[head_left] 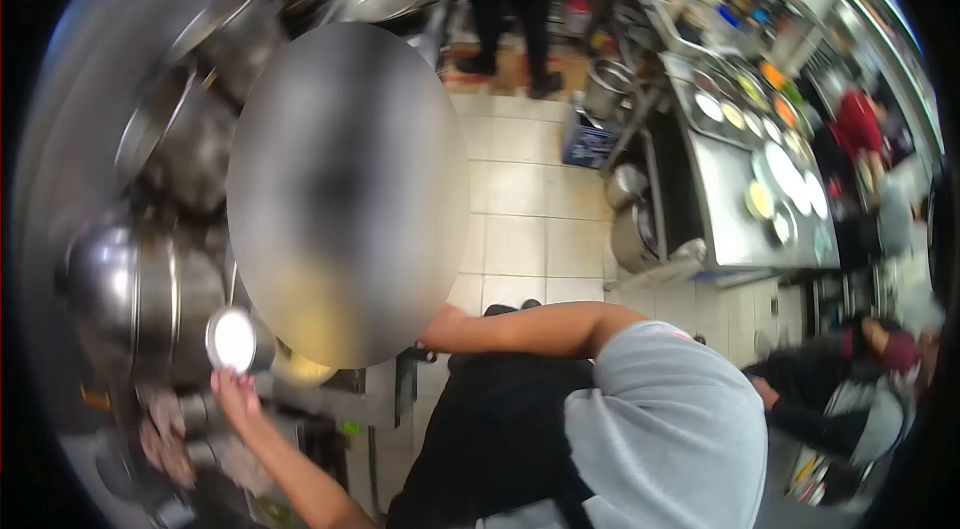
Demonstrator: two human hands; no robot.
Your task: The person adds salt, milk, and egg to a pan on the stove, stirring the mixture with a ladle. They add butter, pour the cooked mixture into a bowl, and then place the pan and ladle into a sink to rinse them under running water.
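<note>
My left hand is closed at the near side of a small round metal container with something white inside. Just right of it, a yellowish round thing shows only its lower edge; a large blurred oval covers the rest. My right hand reaches to the edge of that oval, near the front of the metal counter. Its fingers are mostly hidden, so I cannot see what it touches.
Large metal pots line the left wall. A steel table on the right bears a tray of several small containers and white plates. A blue crate stands on the tiled floor. Other people stand ahead and at the right.
</note>
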